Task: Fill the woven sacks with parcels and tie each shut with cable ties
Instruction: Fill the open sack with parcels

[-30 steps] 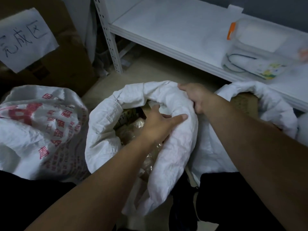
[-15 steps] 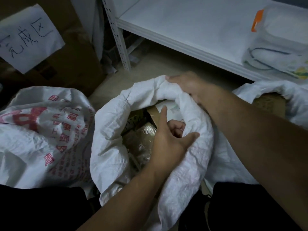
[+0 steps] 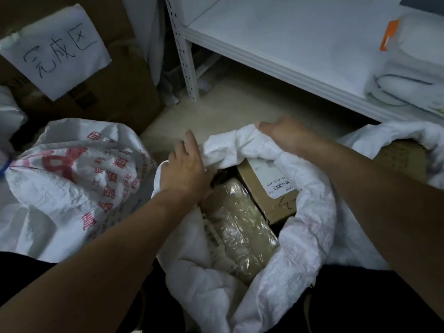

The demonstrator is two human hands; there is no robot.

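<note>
The open woven sack sat low in the middle of my view, its rolled white mouth slumped around two parcels: a bubble-wrapped parcel lying lengthwise and a cardboard box with a barcode label at its 1 o'clock. I judged the sack cloth to be thin, crinkly and limp, slick enough to slide through a loose grip, so the rolled rim was the place to take it, bunched in a full fist rather than pinched. The load looked moderately heavy, and the box corners could snag the weave.

My left hand was at the sack's 10 o'clock rim, fingers fairly straight and close together, lying over the cloth edge; whether the thumb had closed under it I could not tell. My right hand was at the 12 o'clock rim, fingers curled down over the gathered fabric, gripping it.

A printed sack with red characters, apparently already tied with something blue at its neck, lay at 9 o'clock. Another open sack showed at 2 o'clock. Everything rested on a pale floor in a tight, dim corner: a white shelf ran across 12 to 2 o'clock, and a brown carton bearing a handwritten paper sign stood at 10 o'clock. Little room remained for swinging the sack.
</note>
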